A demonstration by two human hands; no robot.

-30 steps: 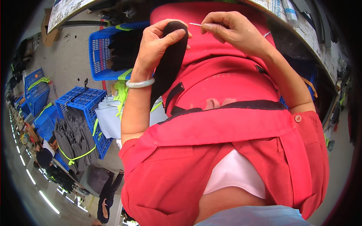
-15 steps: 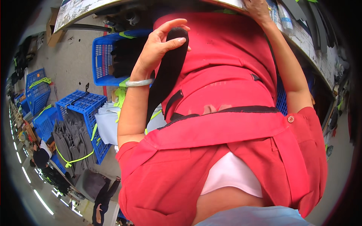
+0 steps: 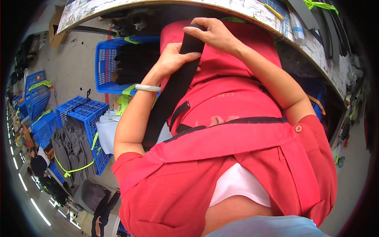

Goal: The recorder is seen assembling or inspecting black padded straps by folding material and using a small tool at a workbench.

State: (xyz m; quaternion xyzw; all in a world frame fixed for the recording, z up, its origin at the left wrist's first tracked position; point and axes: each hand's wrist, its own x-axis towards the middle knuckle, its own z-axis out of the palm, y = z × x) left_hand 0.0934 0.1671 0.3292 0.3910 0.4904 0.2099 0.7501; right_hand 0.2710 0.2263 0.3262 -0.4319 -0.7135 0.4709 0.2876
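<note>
A long, flat black fabric strip [image 3: 171, 93] runs slantwise beside my red apron, its lower end reaching down past my left elbow. My left hand [image 3: 173, 59] is closed round the strip below its top, thumb lying across the face. At the upper end, my right hand [image 3: 215, 34] pinches the strip's edge between thumb and fingers. Both hands are over the lap of the red apron [image 3: 233, 94], just short of the worktable's edge.
A worktable [image 3: 237, 12] with a worn white top curves across the front, bearing a yellow pencil-like stick [image 3: 274, 12] and grey strips [image 3: 329, 31]. Left stand a blue crate [image 3: 103, 67] of black pieces, another blue crate [image 3: 81, 108] and a tied grey bundle [image 3: 71, 148].
My right hand has left the worktable and come left to take the strip's upper end. My left hand has moved slightly down along the strip, still holding it.
</note>
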